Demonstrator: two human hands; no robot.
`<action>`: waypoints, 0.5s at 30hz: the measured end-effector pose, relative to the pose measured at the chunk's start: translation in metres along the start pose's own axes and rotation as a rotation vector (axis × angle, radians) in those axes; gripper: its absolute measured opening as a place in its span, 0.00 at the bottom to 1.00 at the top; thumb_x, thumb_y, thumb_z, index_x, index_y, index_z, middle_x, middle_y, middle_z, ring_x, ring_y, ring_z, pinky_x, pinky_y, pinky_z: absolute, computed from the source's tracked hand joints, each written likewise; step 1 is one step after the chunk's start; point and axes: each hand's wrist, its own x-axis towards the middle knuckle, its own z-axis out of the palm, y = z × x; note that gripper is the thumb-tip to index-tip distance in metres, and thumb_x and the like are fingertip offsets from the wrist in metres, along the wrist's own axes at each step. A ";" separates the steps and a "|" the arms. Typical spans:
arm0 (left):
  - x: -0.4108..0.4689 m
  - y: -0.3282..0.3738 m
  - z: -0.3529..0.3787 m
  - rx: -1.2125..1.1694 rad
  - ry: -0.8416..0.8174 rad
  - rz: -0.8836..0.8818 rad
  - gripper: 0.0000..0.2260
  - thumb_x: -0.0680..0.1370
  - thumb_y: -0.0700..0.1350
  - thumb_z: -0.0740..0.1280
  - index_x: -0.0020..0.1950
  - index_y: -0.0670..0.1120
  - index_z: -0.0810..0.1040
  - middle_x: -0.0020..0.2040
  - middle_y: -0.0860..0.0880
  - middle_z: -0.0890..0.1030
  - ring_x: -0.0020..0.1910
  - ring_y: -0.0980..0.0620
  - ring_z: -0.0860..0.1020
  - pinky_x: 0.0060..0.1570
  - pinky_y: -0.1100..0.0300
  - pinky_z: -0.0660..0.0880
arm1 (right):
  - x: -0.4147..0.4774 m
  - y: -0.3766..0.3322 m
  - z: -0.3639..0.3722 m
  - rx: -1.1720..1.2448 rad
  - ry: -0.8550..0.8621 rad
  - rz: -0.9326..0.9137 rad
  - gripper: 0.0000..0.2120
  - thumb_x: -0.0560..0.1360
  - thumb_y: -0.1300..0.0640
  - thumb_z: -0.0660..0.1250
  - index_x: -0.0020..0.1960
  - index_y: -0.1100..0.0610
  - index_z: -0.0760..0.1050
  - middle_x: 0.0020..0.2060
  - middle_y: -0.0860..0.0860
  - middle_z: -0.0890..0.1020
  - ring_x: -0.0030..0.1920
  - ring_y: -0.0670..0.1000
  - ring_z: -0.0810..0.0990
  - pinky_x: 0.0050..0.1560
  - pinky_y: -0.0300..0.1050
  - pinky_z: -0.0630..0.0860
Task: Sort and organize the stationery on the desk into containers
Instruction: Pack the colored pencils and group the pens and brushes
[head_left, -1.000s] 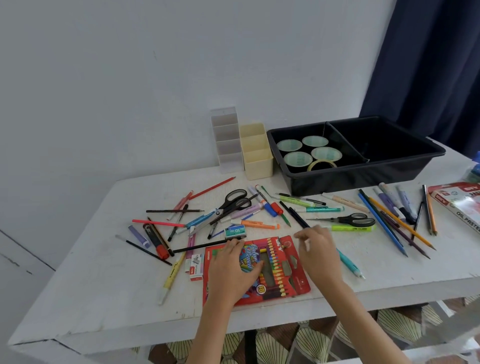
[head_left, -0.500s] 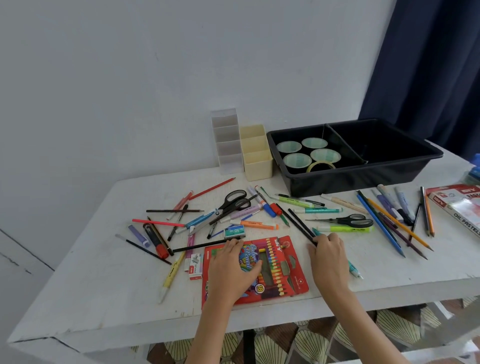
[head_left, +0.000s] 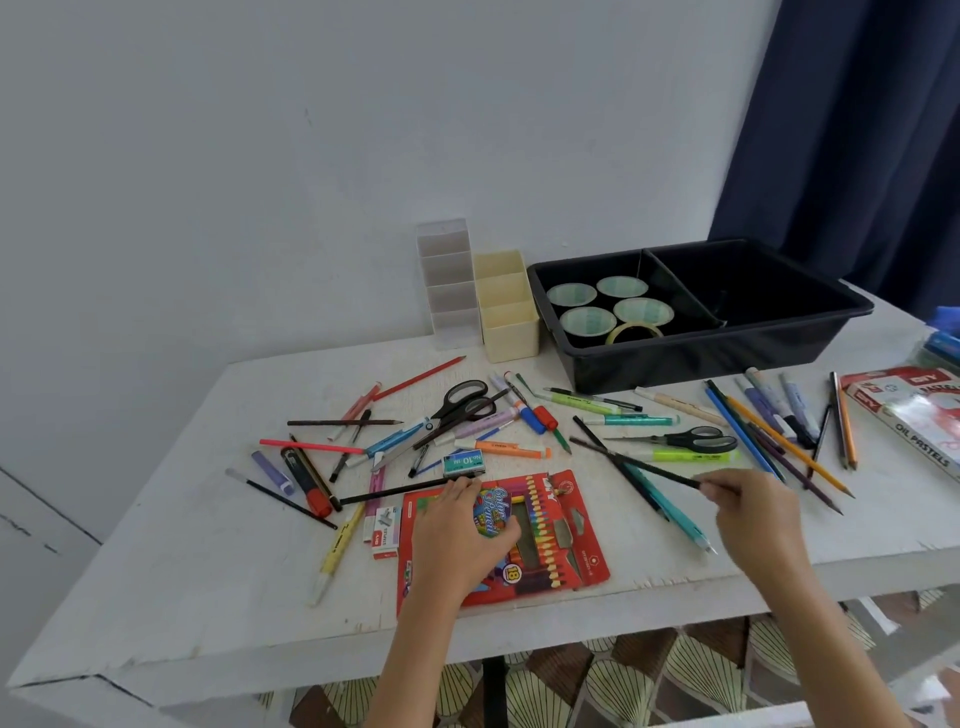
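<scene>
Our right grip (head_left: 753, 512) pinches black pencil (head_left: 639, 465); left grip (head_left: 457, 535) flat on pencil pack (head_left: 566, 525). Beyond grips, tape rolls (head_left: 587, 320) in tray (head_left: 727, 358); we judge rest unsorted.

The left hand (head_left: 457, 540) covers the left half of the red colour pencil pack (head_left: 561, 535), hiding most of its printed title. The right hand (head_left: 753, 514) is blurred — its fingertips pinch the near end of a thin black pencil (head_left: 636, 463), but the exact grip cannot be made out. At the right edge the oil pastels box (head_left: 919, 415) is cut off, and a blue object (head_left: 946, 332) beyond it is too cropped to identify. A yellowish tape roll (head_left: 634, 332) sits partly hidden behind the near wall of the black tray (head_left: 701, 358).
</scene>
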 end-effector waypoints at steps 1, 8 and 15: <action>0.000 0.001 0.000 0.005 -0.004 -0.004 0.32 0.74 0.64 0.61 0.74 0.50 0.63 0.75 0.52 0.61 0.73 0.55 0.60 0.72 0.56 0.59 | 0.000 0.007 -0.006 -0.034 0.014 -0.004 0.09 0.74 0.70 0.64 0.51 0.64 0.81 0.47 0.60 0.82 0.46 0.54 0.75 0.49 0.44 0.69; 0.004 0.002 -0.001 0.008 -0.032 -0.021 0.32 0.74 0.64 0.61 0.74 0.50 0.63 0.75 0.52 0.62 0.73 0.55 0.60 0.71 0.55 0.61 | -0.001 0.020 -0.005 -0.174 -0.144 -0.080 0.08 0.74 0.64 0.67 0.47 0.54 0.83 0.41 0.50 0.82 0.49 0.54 0.75 0.48 0.46 0.70; 0.003 -0.002 -0.003 -0.036 -0.051 -0.018 0.32 0.74 0.65 0.62 0.74 0.51 0.64 0.75 0.53 0.63 0.73 0.55 0.61 0.70 0.54 0.63 | -0.017 -0.037 0.065 -0.053 -0.190 -0.217 0.08 0.75 0.56 0.67 0.53 0.55 0.80 0.46 0.46 0.74 0.49 0.45 0.70 0.53 0.38 0.69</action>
